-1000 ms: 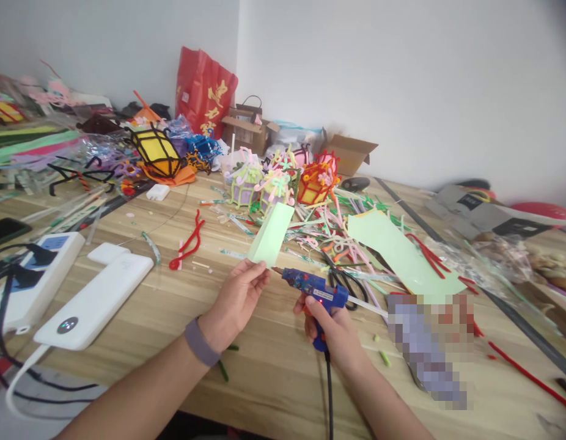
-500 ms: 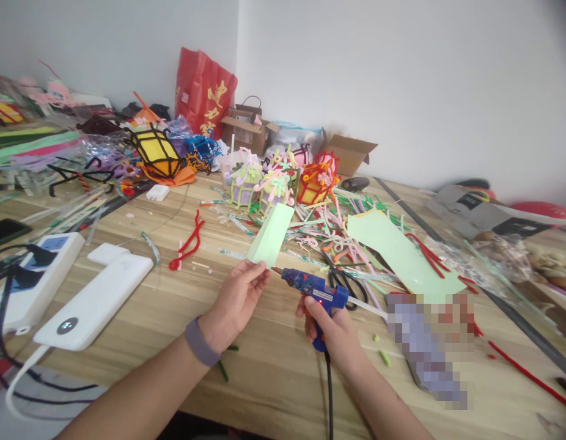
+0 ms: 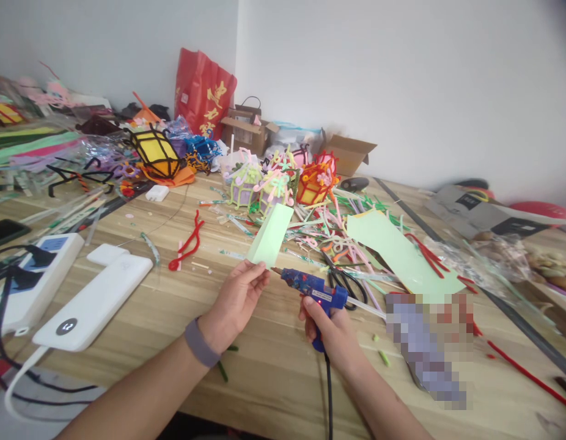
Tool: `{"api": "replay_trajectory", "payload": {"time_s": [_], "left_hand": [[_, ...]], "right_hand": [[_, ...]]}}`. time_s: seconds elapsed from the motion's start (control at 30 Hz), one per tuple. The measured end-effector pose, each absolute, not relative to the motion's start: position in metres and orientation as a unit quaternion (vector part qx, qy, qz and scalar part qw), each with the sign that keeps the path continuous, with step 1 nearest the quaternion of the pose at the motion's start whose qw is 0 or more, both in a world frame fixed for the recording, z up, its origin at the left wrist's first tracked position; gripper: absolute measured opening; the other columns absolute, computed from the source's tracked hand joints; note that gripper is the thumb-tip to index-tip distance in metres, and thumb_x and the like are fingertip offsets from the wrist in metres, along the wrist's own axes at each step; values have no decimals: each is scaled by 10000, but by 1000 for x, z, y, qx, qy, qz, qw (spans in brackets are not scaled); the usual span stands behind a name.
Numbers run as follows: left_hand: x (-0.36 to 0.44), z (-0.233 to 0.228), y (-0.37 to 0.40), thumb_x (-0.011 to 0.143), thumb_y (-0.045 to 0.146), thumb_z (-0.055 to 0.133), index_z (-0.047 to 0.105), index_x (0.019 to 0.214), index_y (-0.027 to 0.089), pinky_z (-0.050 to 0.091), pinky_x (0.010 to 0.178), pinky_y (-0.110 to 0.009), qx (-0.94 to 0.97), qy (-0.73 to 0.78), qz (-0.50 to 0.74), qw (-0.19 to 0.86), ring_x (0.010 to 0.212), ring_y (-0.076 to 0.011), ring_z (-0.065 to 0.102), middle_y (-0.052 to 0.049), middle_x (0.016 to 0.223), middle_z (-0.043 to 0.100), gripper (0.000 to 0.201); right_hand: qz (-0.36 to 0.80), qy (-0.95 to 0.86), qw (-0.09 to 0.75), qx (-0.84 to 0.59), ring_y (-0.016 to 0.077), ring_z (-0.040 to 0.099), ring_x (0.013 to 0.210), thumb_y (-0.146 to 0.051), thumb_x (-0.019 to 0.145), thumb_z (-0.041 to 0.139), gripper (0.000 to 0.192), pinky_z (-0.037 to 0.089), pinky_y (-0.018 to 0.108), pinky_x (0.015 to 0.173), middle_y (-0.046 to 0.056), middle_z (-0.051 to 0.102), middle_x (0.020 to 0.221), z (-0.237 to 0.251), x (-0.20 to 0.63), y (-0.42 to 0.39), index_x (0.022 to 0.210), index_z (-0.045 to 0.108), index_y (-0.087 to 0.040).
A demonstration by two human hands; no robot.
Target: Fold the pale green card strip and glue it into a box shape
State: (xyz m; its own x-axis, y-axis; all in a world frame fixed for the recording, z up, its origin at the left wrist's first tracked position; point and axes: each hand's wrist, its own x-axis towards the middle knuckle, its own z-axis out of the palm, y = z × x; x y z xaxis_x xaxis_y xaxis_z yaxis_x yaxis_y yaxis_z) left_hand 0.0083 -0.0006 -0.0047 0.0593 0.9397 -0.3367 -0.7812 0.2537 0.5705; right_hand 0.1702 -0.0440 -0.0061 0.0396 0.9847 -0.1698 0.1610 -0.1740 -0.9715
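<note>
My left hand (image 3: 237, 299) pinches the near end of a folded light green paper piece (image 3: 271, 236), held up over the wooden table (image 3: 173, 293). My right hand (image 3: 331, 333) grips a blue hot glue gun (image 3: 313, 288) by the handle, its red light on and its nozzle pointing left at the lower edge of the green paper, almost touching it. The gun's black cord runs down toward me. A grey band is on my left wrist.
Black scissors (image 3: 345, 281) and a flat green sheet (image 3: 400, 253) lie right of the gun. Pipe-cleaner lanterns (image 3: 274, 183) and scraps crowd the middle; a red pipe cleaner (image 3: 189, 241) lies left. White power banks (image 3: 93, 299) with cables sit at left, boxes and a red bag (image 3: 203, 91) by the wall.
</note>
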Motion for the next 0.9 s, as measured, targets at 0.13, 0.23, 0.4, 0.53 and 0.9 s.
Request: {"api": "replay_trajectory", "payload": {"time_s": [0.13,0.23,0.4,0.53,0.9], "left_hand": [[8,-4,-1,672,64,742,604,660,149,485,606,-174,119,337,598,717,597,-77,605,10,643,647,162],[8,-4,-1,668,55,736,603,649,152,485,612,-179,115,337,599,717,601,-80,605,11,643,648,165],[8,-5,-1,675,53,731,606,654,153,486,603,-176,115,334,600,717,595,-80,605,8,641,653,161],[8,-6,0,674,57,737,602,656,154,491,606,-171,117,330,601,719,595,-77,610,10,641,653,168],[8,-8,0,661,69,753,609,661,150,499,608,-173,118,324,602,720,605,-79,615,10,646,656,165]], "right_hand": [[490,-482,417,-595,95,457,358,-805,572,627,620,384,226,377,-41,475,412,-6,170,-44,599,537,-193],[492,-477,419,-596,90,447,361,-801,568,633,617,381,225,376,-39,473,419,-6,169,-44,574,524,-193],[483,-487,416,-597,85,428,360,-818,580,604,635,366,227,392,-31,457,392,-8,169,-43,521,500,-195],[476,-493,411,-602,90,438,371,-827,586,591,640,361,227,398,-28,454,396,-7,170,-44,515,486,-200],[467,-497,408,-607,95,437,366,-840,580,575,642,364,232,391,-28,442,395,-6,169,-45,513,460,-212]]}}
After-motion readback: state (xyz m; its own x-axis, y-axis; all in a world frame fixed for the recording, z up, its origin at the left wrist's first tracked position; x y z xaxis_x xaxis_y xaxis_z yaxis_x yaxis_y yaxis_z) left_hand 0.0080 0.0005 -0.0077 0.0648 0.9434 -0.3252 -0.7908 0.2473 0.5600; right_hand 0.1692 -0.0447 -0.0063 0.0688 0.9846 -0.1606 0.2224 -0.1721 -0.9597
